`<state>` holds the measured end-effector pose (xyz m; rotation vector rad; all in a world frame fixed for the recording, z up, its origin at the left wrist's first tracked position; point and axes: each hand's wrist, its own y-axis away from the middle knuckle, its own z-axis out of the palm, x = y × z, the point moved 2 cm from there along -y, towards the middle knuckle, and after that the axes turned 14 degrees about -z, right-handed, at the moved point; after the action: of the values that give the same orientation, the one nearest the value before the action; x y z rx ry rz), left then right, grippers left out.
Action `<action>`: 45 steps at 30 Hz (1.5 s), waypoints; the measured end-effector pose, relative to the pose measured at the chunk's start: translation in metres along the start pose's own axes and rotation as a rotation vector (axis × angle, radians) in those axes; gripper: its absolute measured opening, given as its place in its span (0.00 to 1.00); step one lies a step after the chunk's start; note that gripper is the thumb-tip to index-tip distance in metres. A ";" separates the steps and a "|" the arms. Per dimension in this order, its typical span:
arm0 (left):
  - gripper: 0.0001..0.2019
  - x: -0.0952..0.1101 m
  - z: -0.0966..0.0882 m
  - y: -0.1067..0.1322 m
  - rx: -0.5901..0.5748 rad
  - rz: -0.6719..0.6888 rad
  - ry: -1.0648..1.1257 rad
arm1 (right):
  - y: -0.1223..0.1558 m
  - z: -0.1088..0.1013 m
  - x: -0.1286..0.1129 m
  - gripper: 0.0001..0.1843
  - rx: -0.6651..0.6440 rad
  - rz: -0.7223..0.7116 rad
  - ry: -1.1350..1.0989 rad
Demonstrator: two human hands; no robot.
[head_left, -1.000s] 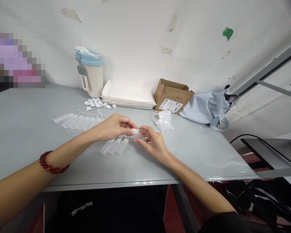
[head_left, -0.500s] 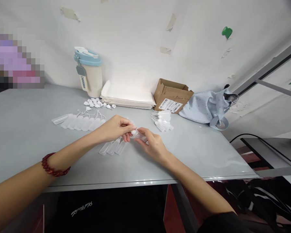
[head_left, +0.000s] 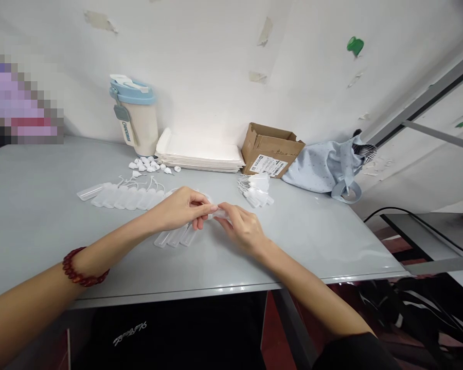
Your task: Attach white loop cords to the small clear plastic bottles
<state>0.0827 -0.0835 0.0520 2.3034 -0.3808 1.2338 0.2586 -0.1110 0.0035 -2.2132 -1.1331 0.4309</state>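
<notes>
The left hand (head_left: pixel 183 206) and the right hand (head_left: pixel 245 228) meet above the middle of the grey, smooth surface (head_left: pixel 304 241). Between their fingertips is a small, translucent white plastic bottle (head_left: pixel 221 212), mostly hidden by the fingers. The left grip is clamped on one end of it, thumb and fingers pinched together; the right grip is clamped on its body.

Nearer and just left of the hands lie three clear, flat plastic bottles (head_left: pixel 176 237) side by side. Farther left is a row of translucent, flat bottles with thin white loops (head_left: pixel 125 197), partly behind the left forearm. Beyond that row sits a heap of small white pointed caps (head_left: pixel 144 164) — near the foot of a cream tumbler with a blue lid (head_left: pixel 142 126). To the right, a cluster of translucent bottles with loops (head_left: pixel 257 191) lies in front of an open brown cardboard box (head_left: pixel 272 152).
</notes>
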 end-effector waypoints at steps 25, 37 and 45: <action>0.13 -0.003 -0.004 -0.001 -0.023 -0.019 0.131 | -0.010 -0.012 0.000 0.15 0.060 0.345 -0.591; 0.10 0.001 0.001 0.002 0.005 0.135 0.000 | -0.015 -0.019 -0.002 0.16 0.062 0.535 -0.978; 0.15 0.006 -0.003 0.006 -0.053 0.040 0.083 | -0.009 -0.014 -0.001 0.12 0.090 0.280 -0.523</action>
<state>0.0813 -0.0870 0.0605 2.2024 -0.4266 1.3182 0.2599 -0.1127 0.0201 -2.2473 -1.0213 1.2102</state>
